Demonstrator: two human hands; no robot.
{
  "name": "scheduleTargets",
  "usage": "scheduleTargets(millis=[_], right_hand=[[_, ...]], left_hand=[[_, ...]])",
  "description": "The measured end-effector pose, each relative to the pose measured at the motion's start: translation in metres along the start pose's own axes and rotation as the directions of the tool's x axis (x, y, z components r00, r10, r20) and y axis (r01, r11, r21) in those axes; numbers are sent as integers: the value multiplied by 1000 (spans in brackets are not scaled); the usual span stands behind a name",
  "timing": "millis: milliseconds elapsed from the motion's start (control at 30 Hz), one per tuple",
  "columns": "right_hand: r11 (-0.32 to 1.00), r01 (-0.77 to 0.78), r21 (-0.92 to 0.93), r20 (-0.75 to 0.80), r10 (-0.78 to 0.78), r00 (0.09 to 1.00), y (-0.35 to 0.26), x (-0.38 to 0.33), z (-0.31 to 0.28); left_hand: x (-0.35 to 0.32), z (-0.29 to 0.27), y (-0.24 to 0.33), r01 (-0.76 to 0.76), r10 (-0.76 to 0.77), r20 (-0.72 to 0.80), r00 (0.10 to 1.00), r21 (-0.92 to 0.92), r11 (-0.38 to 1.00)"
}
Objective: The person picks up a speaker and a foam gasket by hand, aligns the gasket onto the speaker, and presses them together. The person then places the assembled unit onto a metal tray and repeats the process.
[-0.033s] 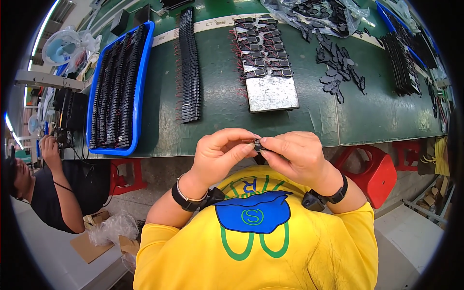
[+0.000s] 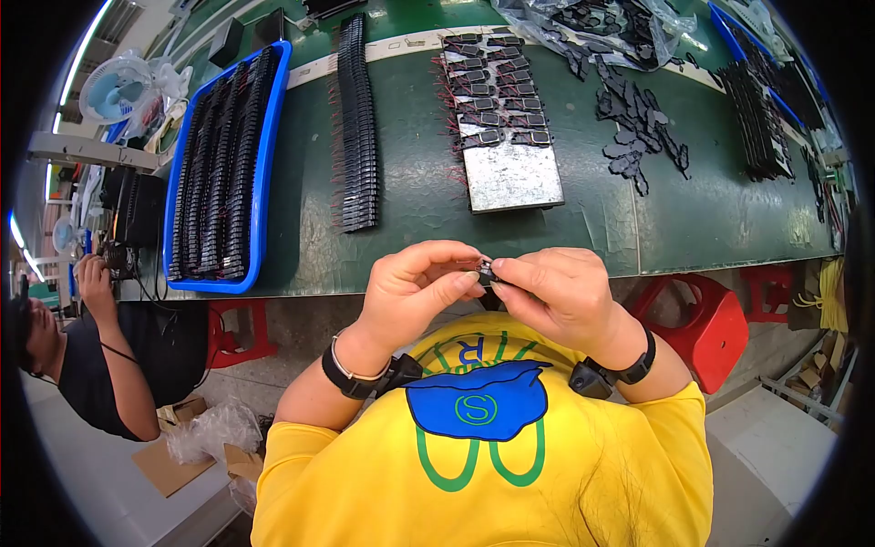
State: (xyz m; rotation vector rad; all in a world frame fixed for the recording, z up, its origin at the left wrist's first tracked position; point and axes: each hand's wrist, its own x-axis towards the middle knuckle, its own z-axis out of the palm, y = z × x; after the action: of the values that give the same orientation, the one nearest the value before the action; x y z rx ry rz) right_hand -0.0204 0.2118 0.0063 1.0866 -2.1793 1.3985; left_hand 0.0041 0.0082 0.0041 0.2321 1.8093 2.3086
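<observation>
Just in front of the bench edge, my left hand (image 2: 415, 284) and my right hand (image 2: 558, 287) meet at a small black part (image 2: 487, 272). Both hands pinch at it between thumb and forefinger, so most of it is covered by fingertips. A trace of reddish wire seems to show by the left fingertips. Beyond the hands lies a silver metal block (image 2: 515, 178), its far portion covered by two columns of black modules (image 2: 479, 118) with red wires trailing off the left side. Left of the block runs a long row of black parts (image 2: 355, 137), red wires along its left edge.
A blue tray (image 2: 258, 228) of packed black parts stands at left on the green bench (image 2: 410, 173). Loose black pieces (image 2: 638, 128) lie right, below a clear plastic bag (image 2: 674, 36). Red stools (image 2: 702, 328) stand under the bench. A co-worker (image 2: 118, 356) sits far left.
</observation>
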Motion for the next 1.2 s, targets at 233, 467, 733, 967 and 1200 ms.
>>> scheduleTargets(millis=[233,467,733,967,1200], right_hand=[[986,76,-148,20,-74,997,-4,-1,-2],[969,129,-211,45,-122,992,-5,-4,-2],[966,185,-180,42,-180,983,0,-4,-3],[985,161,-58,6,-160,987,7,-5,0],[987,-113,115,38,110,993,13,-7,-37]], left_hand=[[5,1,11,281,-280,15,960,-76,957],[7,4,10,314,-314,-12,949,47,948],[12,-8,14,411,-405,88,910,-60,910],[19,-17,16,530,-482,253,839,-173,830],[15,-22,13,432,-397,182,900,-239,870]])
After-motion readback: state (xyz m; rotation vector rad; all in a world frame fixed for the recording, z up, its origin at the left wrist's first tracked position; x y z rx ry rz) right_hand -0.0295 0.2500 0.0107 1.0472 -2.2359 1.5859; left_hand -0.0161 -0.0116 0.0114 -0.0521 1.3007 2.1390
